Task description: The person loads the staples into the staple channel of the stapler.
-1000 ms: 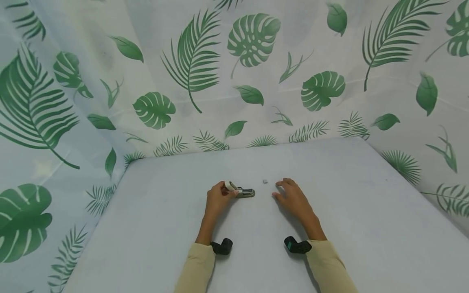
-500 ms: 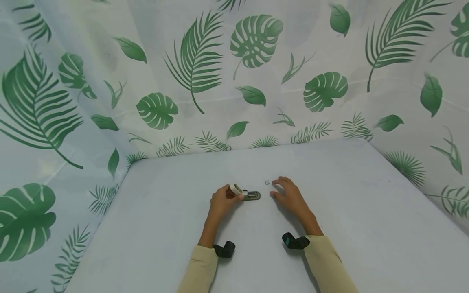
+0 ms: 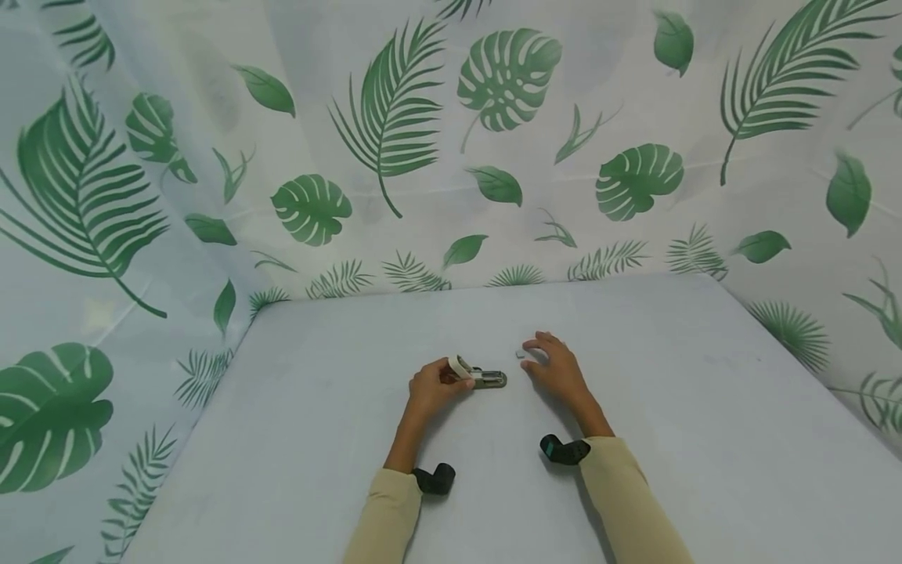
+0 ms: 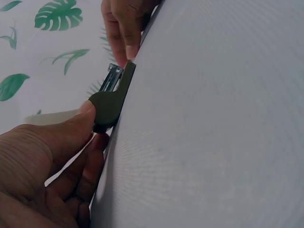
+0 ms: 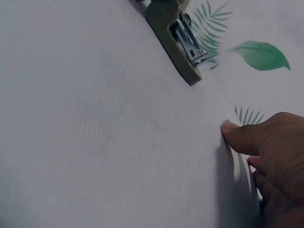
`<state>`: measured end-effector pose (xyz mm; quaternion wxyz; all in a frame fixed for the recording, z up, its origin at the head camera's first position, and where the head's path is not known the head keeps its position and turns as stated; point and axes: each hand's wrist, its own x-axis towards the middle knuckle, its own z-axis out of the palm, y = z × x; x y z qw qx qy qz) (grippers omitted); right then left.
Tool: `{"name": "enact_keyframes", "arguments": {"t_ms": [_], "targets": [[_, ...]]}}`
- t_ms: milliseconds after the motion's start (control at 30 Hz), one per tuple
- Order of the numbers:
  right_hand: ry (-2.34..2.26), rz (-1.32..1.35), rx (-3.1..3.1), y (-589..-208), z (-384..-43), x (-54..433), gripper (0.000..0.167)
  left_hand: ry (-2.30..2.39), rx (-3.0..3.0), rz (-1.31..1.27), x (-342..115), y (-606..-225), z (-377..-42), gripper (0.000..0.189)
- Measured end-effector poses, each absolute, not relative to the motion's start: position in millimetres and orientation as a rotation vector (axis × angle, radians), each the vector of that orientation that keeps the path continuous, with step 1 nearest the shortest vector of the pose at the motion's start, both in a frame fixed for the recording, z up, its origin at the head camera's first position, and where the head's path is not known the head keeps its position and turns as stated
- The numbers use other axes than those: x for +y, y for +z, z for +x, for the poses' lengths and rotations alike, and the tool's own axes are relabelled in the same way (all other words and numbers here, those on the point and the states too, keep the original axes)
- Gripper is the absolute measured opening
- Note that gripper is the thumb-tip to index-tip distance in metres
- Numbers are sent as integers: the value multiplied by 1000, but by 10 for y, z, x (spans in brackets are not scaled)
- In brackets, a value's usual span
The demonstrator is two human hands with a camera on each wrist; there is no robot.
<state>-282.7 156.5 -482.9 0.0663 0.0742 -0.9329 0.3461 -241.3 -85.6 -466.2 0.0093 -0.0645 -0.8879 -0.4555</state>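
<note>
My left hand [image 3: 431, 388] grips the hinge end of an olive-green stapler [image 3: 491, 379], whose pale top cover is lifted up and back. The left wrist view shows the thumb pressed on the side of the stapler [image 4: 108, 105], the metal staple channel laid bare. Just right of the stapler lies a small grey piece [image 3: 520, 354], like a short strip of staples. My right hand [image 3: 560, 372] is over the table beside that piece, thumb and forefinger spread on either side of it with a gap between. In the right wrist view the right thumb [image 5: 247, 137] is low by the tabletop.
A white table [image 3: 317, 407] spreads around both hands. Behind it and at the sides hangs white cloth [image 3: 423, 227] printed with green leaves. Black wrist cameras sit on the left wrist [image 3: 435, 479] and the right wrist [image 3: 564, 450].
My right hand has moved slightly left and forward, its fingertips now close about the small grey piece. My left hand has shifted a little right with the stapler, whose cover stays raised.
</note>
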Motion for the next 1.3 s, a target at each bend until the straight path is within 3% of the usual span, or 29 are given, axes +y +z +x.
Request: {"name": "enact_keyframes", "arguments": {"t_ms": [667, 1300], "targets": [[817, 221, -2772, -4942, -2866, 1611, 29, -1442, -2768, -243, -827, -4668, -2405, 27], [884, 157, -2731, -4904, -2893, 1493, 19, -1429, -2747, -220, -889, -4647, -2392, 25]]}}
